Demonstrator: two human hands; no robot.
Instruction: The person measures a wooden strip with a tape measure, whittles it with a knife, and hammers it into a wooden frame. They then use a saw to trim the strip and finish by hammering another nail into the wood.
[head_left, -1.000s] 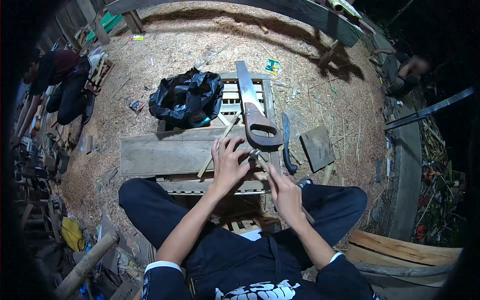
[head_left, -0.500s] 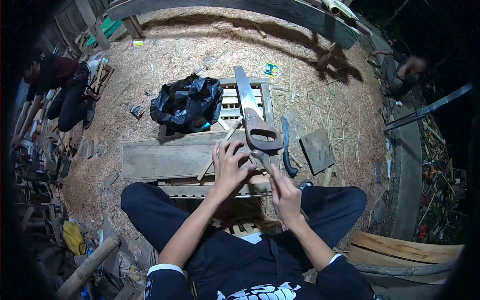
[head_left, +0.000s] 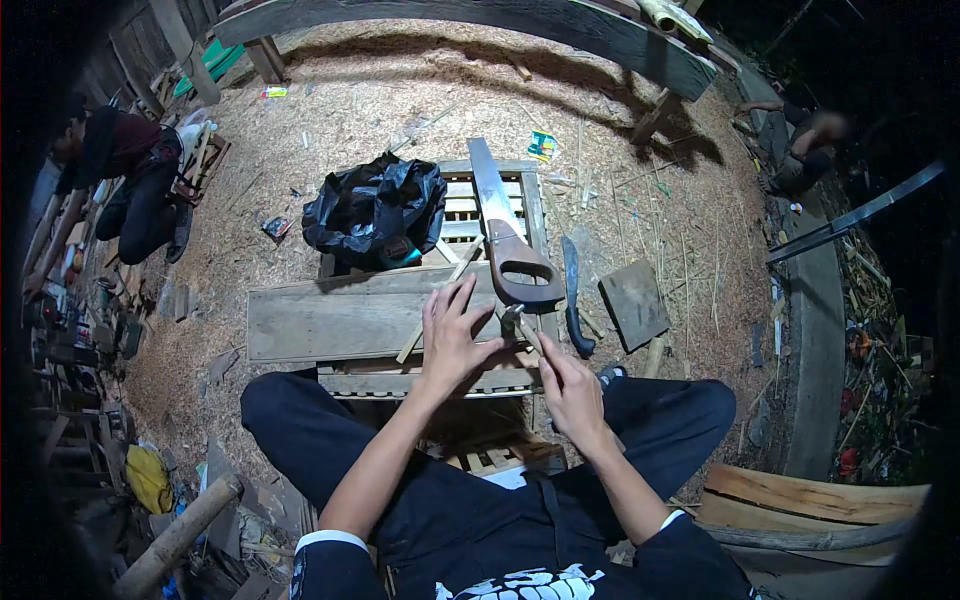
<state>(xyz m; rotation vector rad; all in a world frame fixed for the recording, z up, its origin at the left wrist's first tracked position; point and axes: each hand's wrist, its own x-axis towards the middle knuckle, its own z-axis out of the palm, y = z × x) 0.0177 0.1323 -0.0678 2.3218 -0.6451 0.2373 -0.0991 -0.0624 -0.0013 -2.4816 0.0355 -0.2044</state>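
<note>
My right hand (head_left: 574, 392) is closed round the handle of a hammer (head_left: 513, 318). The hammer's head is low over the wooden slats, just below the saw grip. To its left, my left hand (head_left: 455, 340) lies with fingers spread over a thin wooden strip (head_left: 412, 342) and the edge of a wide board (head_left: 330, 322). Whether a nail stands under the hammer head is too small to tell. A handsaw (head_left: 510, 240) with a brown grip rests on the slatted wooden frame (head_left: 533, 195) beyond both hands. Beside it lies a machete (head_left: 571, 290) with a black handle.
A black plastic bag (head_left: 375, 212) sits on the frame's far left. A square wood piece (head_left: 635, 305) lies right of the machete. A long beam (head_left: 470, 25) crosses the far side. One person (head_left: 135, 180) crouches at left, another (head_left: 800, 150) sits at far right.
The hammer's head has come down and tilted, and my right hand has shifted slightly with it. My left hand stays in about the same place, its fingers a little straighter.
</note>
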